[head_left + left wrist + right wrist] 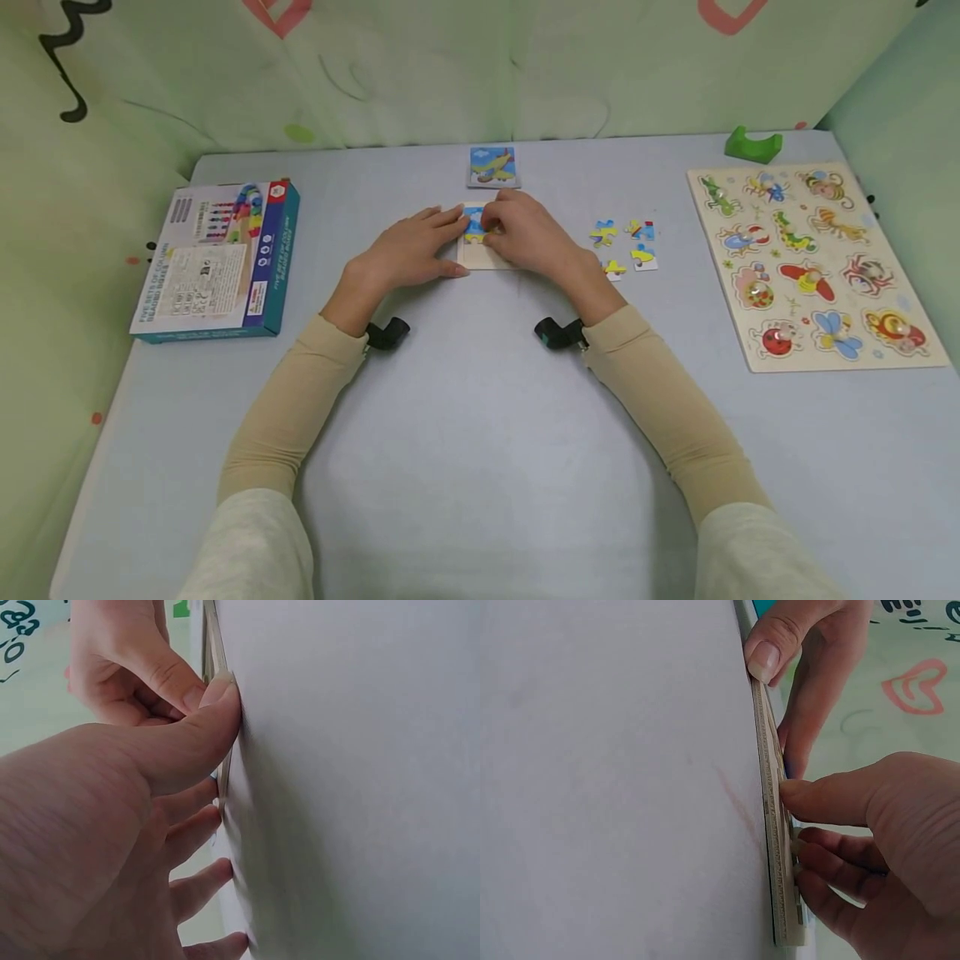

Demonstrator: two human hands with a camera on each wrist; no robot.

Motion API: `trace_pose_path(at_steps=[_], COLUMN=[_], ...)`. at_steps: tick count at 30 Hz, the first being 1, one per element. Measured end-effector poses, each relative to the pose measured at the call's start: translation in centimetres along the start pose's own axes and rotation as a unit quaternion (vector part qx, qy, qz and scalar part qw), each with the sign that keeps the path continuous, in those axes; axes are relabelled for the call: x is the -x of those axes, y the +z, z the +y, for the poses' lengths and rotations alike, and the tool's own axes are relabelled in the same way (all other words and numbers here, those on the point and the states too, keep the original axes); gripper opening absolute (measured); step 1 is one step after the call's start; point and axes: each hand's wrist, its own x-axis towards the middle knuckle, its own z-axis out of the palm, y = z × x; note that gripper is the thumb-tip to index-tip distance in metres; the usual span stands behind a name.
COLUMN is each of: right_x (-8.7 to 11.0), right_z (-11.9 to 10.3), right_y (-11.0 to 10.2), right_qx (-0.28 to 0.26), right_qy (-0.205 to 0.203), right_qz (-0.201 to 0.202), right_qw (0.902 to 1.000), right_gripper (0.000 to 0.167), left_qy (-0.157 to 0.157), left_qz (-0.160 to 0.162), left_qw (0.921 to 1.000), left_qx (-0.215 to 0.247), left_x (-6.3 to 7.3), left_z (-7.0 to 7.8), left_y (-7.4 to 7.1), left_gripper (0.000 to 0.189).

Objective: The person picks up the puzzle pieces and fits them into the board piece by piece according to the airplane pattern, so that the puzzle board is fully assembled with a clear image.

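A small wooden puzzle tray (491,261) lies flat in front of me, with blue and yellow jigsaw pieces (473,227) in its left part. My left hand (411,247) rests at the tray's left side, fingers extended, thumb against its near corner. My right hand (531,236) is over the tray with fingers curled, pinching a puzzle piece (491,227) down at the surface; the hand hides most of it. In the right wrist view, the right thumb and fingertips (789,793) are right at the top of the tray. Several loose jigsaw pieces (630,244) lie right of my right hand.
A picture card with a yellow plane (492,167) lies behind the tray. At the left is a boxed bead toy (213,258). On the right lies a wooden insect peg board (817,267), with a green curved block (753,147) behind it. Curtains enclose the table.
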Motion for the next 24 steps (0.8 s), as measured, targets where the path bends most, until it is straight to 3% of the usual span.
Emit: trace_pose_path(at_steps=[11, 24], right_x=[0.2, 1.2], right_z=[0.0, 0.5], right_y=[0.0, -0.9], right_qx=[0.0, 0.007], right_qy=[-0.004, -0.038], right_qz=[0.0, -0.019], right_qw=[1.0, 0.999], right_gripper=[0.018, 0.022], left_qy=[0.005, 0.015], left_qz=[0.004, 0.006], left_qw=[0.9999, 0.9999], left_qx=[0.01, -0.002], left_x=[0.1, 0.1], left_z=[0.1, 0.0], left_y=[-0.1, 0.0], left_gripper=[0.079, 0.078])
